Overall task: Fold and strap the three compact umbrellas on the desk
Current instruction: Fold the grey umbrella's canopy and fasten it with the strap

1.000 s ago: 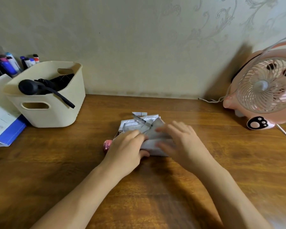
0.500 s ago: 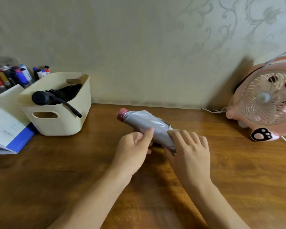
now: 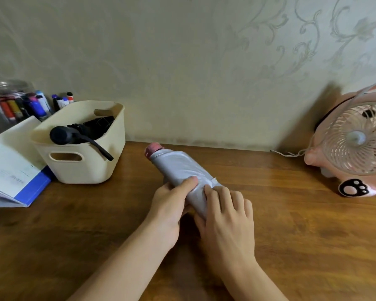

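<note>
A rolled silver compact umbrella [image 3: 178, 168] with a pink end cap [image 3: 152, 148] is held above the wooden desk [image 3: 291, 224], its cap pointing up and to the far left. My left hand [image 3: 172, 205] grips its lower part from the left, thumb laid across the fabric. My right hand [image 3: 226, 216] wraps the lower end from the right, fingertips on a fabric flap. A black folded umbrella [image 3: 78, 132] lies in the cream basket [image 3: 85, 161] at the left, its strap hanging over the rim.
A pink desk fan [image 3: 354, 146] with a paw-print base stands at the right edge, its white cable running along the wall. An open blue-edged booklet [image 3: 9, 168] leans left of the basket. A jar of markers [image 3: 17, 103] stands behind it.
The silver umbrella went from lying flat and spread on the desk to a tight roll lifted in both hands, pink cap now pointing away. The view tilted upward slightly.
</note>
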